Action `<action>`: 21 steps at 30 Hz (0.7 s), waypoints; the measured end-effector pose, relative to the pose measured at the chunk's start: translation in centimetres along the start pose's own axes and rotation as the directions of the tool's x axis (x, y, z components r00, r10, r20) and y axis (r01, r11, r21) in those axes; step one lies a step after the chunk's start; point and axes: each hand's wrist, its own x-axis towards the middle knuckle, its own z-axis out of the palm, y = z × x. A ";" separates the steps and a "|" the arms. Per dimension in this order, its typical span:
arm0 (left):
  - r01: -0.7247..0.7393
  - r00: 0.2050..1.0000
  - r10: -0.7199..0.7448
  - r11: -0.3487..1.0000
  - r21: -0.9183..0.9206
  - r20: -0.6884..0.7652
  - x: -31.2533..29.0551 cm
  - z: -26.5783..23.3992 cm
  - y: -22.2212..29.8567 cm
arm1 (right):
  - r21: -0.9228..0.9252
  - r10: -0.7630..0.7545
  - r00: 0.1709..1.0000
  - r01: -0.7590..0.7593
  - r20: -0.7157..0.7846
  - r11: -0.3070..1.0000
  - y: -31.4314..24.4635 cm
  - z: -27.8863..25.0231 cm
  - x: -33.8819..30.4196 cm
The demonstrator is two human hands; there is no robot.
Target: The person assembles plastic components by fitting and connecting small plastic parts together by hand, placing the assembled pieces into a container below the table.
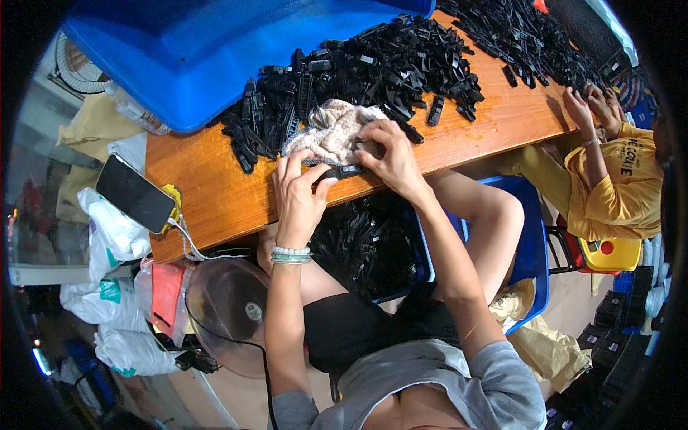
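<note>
A small, long black plastic part [344, 172] lies at the near edge of the wooden table. The thumb and fingers of my left hand [299, 197] close on its left end. My right hand [393, 159] is just above its right end, with fingers pinched over the cloth; what they grip is hidden, though something dark shows between them. Beneath and behind my fingers is a crumpled pale cloth [331, 132] with a dark checked edge. A big heap of similar black plastic parts [380, 68] spreads right behind the cloth.
A blue tub [193, 54] leans over the table [215, 204] at the back left. A phone [135, 193] with a white cable is at the left edge. Below are a bin of black parts [369, 244] and a clear round tub [226, 308]. Another person [616, 179] works at right.
</note>
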 end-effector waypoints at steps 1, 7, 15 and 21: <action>-0.011 1.000 0.011 0.997 0.070 -0.004 0.1 0.0 0.2 | 0.000 0.002 1.000 -0.002 0.001 1.000 0.3 -0.4 -0.6; 0.011 1.000 -0.009 0.997 -0.077 0.023 -0.4 0.3 -0.5 | -0.242 0.181 0.979 -0.155 0.089 0.958 -0.3 -2.6 -2.3; -0.010 0.999 0.015 0.992 -0.128 0.043 -1.2 0.1 -0.6 | 0.067 0.207 0.972 -0.215 0.107 0.974 -1.8 -2.5 -2.8; -0.025 0.999 0.029 0.994 -0.103 0.036 -1.3 0.1 -0.9 | 0.240 0.266 0.943 -0.310 0.198 0.920 -3.1 -3.2 -3.8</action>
